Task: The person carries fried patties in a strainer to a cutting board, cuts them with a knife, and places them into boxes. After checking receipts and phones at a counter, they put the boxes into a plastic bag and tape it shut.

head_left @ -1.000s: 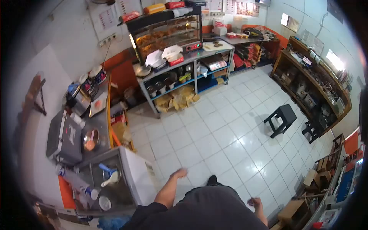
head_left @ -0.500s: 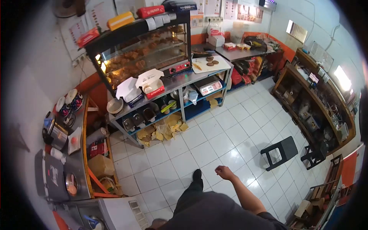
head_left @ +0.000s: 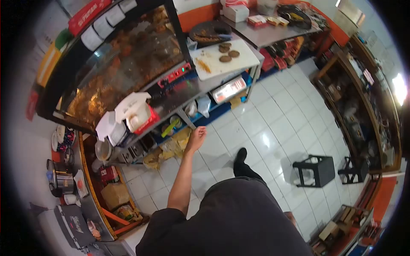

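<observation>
My left hand (head_left: 197, 138) reaches out in front of the metal counter (head_left: 171, 100), its fingers loosely bent and nothing visible in them. Just beyond it are the lower shelf and crumpled yellowish paper (head_left: 181, 141). At my right side only a bit of my right hand (head_left: 291, 217) shows past the dark shirt; its fingers are hidden. On the counter stand an open red and white box (head_left: 139, 119) and a white cutting board (head_left: 224, 59) with several brown patties (head_left: 225, 59). Behind the boxes, a glass display case (head_left: 124, 64) holds fried food.
A black stool (head_left: 320, 170) stands on the tiled floor to the right, near wooden shelves (head_left: 341, 91). A digital scale (head_left: 229, 89) sits under the cutting board. At the left, a side counter (head_left: 92, 200) bears a pot (head_left: 64, 181).
The view has moved closer to the counter and display case. My left hand has come forward into view, while my right hand has dropped back mostly behind my body. The leading foot has changed.
</observation>
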`<state>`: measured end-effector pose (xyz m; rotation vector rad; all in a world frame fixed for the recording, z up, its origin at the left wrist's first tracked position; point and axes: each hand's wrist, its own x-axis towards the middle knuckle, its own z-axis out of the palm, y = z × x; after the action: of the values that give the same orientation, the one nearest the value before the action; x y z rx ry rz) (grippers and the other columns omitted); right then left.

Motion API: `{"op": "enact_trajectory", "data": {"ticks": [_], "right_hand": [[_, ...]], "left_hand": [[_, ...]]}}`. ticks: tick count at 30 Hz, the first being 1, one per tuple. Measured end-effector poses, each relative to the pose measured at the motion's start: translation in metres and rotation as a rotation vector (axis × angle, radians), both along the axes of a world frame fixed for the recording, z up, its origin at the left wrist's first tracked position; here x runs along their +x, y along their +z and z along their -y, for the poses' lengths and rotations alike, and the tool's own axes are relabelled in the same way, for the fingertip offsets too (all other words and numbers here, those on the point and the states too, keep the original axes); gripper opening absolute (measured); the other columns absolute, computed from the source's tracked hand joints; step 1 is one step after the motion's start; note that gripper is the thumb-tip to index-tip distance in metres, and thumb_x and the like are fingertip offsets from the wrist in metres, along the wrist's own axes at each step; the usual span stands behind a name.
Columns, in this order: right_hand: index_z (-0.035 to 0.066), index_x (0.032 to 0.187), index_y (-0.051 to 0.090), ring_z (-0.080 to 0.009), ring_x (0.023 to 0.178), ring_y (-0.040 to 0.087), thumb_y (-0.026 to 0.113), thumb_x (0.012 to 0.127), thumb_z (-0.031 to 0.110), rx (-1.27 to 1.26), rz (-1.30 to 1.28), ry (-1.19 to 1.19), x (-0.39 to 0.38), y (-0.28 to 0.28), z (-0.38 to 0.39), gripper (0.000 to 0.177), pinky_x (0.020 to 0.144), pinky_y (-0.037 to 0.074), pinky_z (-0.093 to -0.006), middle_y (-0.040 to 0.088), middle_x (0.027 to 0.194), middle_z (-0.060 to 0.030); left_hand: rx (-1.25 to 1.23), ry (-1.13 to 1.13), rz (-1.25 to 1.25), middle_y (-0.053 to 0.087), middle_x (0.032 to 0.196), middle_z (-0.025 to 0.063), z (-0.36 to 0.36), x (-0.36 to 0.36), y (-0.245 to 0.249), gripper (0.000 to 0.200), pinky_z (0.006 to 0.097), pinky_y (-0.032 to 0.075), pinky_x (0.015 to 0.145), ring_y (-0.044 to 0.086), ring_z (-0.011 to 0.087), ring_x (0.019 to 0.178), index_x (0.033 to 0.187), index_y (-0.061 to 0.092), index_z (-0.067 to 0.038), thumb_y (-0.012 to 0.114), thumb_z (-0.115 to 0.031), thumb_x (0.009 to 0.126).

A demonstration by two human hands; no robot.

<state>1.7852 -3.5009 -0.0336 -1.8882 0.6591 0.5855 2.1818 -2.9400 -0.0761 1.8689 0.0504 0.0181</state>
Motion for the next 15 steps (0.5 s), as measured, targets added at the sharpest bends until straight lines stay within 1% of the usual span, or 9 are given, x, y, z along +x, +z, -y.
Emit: {"op": "enact_trajectory", "data": {"ticks": [3, 4, 6, 8, 10, 11, 12, 13, 15], "right_hand": [[0.001, 0.121, 0.054, -0.03, 0.08, 0.069, 0.057, 0.091, 0.02, 0.157, -0.087, -0.241, 0.087, -0.066, 0.03, 0.036, 0.066, 0.055, -0.0417, 0.068, 0.099, -0.0185], [-0.001, 0.117, 0.058, -0.0274, 0.078, 0.069, 0.056, 0.091, 0.018, -0.048, -0.436, 0.002, 0.174, -0.072, 0.033, 0.032, 0.063, 0.055, -0.0388, 0.068, 0.098, -0.0193], [-0.001, 0.111, 0.061, -0.0255, 0.075, 0.07, 0.056, 0.091, 0.018, 0.076, -0.298, -0.146, 0.254, -0.109, 0.045, 0.028, 0.059, 0.054, -0.0363, 0.068, 0.093, -0.0183], [0.0, 0.106, 0.064, -0.0223, 0.074, 0.07, 0.057, 0.09, 0.019, 0.069, -0.184, -0.052, 0.337, -0.123, 0.054, 0.026, 0.057, 0.054, -0.0334, 0.069, 0.086, -0.014], [0.0, 0.093, 0.067, -0.018, 0.062, 0.065, 0.058, 0.091, 0.023, -0.327, -0.02, 0.421, 0.455, -0.099, 0.044, 0.025, 0.053, 0.051, -0.0328, 0.069, 0.078, -0.0112], [-0.002, 0.099, 0.065, -0.0173, 0.068, 0.066, 0.057, 0.092, 0.018, -0.326, 0.287, 0.466, 0.497, -0.093, 0.046, 0.022, 0.055, 0.05, -0.0307, 0.069, 0.08, -0.0103], [-0.003, 0.105, 0.062, -0.0172, 0.074, 0.066, 0.054, 0.093, 0.013, -0.155, 0.316, 0.318, 0.535, -0.1, 0.046, 0.021, 0.059, 0.05, -0.0284, 0.068, 0.084, -0.0093], [-0.003, 0.109, 0.061, -0.0167, 0.074, 0.066, 0.053, 0.095, 0.013, -0.076, 0.298, 0.21, 0.568, -0.07, 0.032, 0.022, 0.061, 0.05, -0.0277, 0.069, 0.09, -0.01], [-0.004, 0.11, 0.061, -0.0162, 0.08, 0.066, 0.053, 0.097, 0.013, -0.056, 0.333, 0.122, 0.62, -0.042, 0.014, 0.023, 0.068, 0.052, -0.0293, 0.069, 0.094, -0.0112]], "left_hand": [[0.092, -0.035, 0.035, 0.059, 0.111, 0.0129, 0.035, 0.09, 0.052, 0.029, 0.0334, 0.055, 0.08, 0.064, 0.0246, 0.098, 0.115, 0.059, -0.004, 0.067, -0.013, 0.088], [0.186, -0.055, 0.107, 0.056, 0.117, 0.015, 0.044, 0.124, 0.065, 0.03, 0.0354, 0.053, 0.085, 0.06, 0.0276, 0.104, 0.114, 0.058, -0.003, 0.067, -0.011, 0.087], [0.456, -0.096, 0.306, 0.047, 0.128, 0.0205, 0.047, 0.187, 0.078, 0.029, 0.0409, 0.044, 0.102, 0.048, 0.0361, 0.121, 0.112, 0.058, 0.0, 0.064, -0.007, 0.085], [0.52, 0.012, 0.295, 0.045, 0.132, 0.0247, 0.046, 0.255, 0.089, 0.03, 0.0433, 0.036, 0.109, 0.045, 0.0409, 0.125, 0.111, 0.058, 0.004, 0.062, -0.006, 0.084], [0.615, 0.065, 0.357, 0.042, 0.136, 0.0293, 0.031, 0.33, 0.092, 0.031, 0.0445, 0.036, 0.109, 0.041, 0.0436, 0.13, 0.111, 0.058, 0.009, 0.06, -0.006, 0.083], [0.747, 0.105, 0.341, 0.039, 0.138, 0.0338, 0.019, 0.371, 0.09, 0.033, 0.0441, 0.034, 0.111, 0.039, 0.0462, 0.131, 0.109, 0.059, 0.013, 0.059, -0.005, 0.081], [0.841, 0.125, 0.3, 0.039, 0.137, 0.0364, 0.009, 0.404, 0.089, 0.035, 0.0454, 0.03, 0.113, 0.038, 0.0465, 0.132, 0.109, 0.059, 0.015, 0.056, -0.005, 0.081], [1.084, -0.077, -0.017, 0.036, 0.139, 0.0391, -0.001, 0.44, 0.112, 0.034, 0.0474, 0.027, 0.115, 0.033, 0.047, 0.134, 0.107, 0.061, 0.015, 0.056, -0.006, 0.08], [0.981, 0.228, 0.071, 0.029, 0.145, 0.0373, -0.041, 0.52, 0.042, 0.032, 0.0533, 0.022, 0.115, 0.022, 0.0506, 0.139, 0.099, 0.066, 0.013, 0.059, -0.013, 0.083]]}}
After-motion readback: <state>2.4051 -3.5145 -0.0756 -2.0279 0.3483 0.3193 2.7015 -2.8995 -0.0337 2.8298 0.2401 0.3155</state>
